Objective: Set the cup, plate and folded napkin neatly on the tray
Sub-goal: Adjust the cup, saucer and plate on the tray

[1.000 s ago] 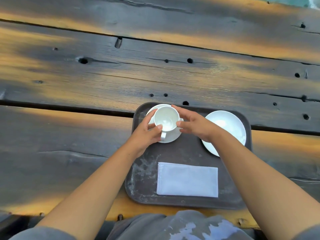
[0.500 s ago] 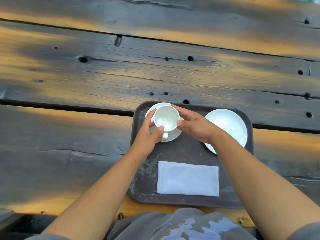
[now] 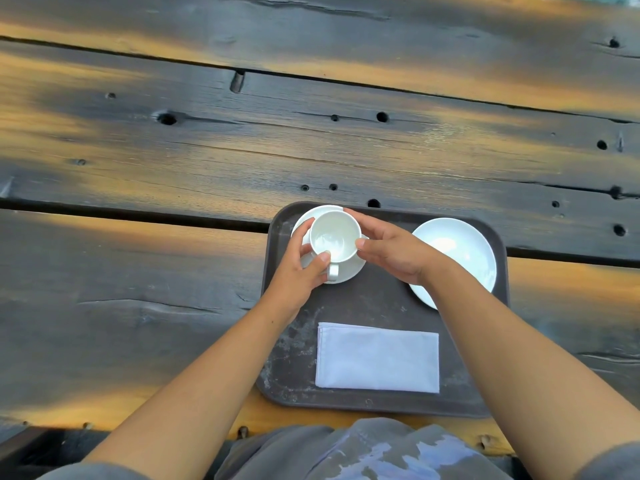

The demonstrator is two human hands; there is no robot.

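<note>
At tray (image 3: 374, 299) near edge: folded napkin (image 3: 377, 358) lies flat. Mid-tray: left hand (image 3: 298, 271) and right hand (image 3: 394, 252) both clasp white cup (image 3: 335, 237), thumbs on rim, handle toward viewer. Cup sits on saucer (image 3: 349, 270), far-left corner. Plate (image 3: 457, 254) at far-right, partly behind right forearm. Tray rests on dark wooden tabletop (image 3: 242, 150).

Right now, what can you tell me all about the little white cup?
The cup is small, white and glossy, like china, and looks empty. It stands upright on a white saucer at the tray's far left corner, handle pointing toward the person. The left hand and right hand hold its sides.
</note>
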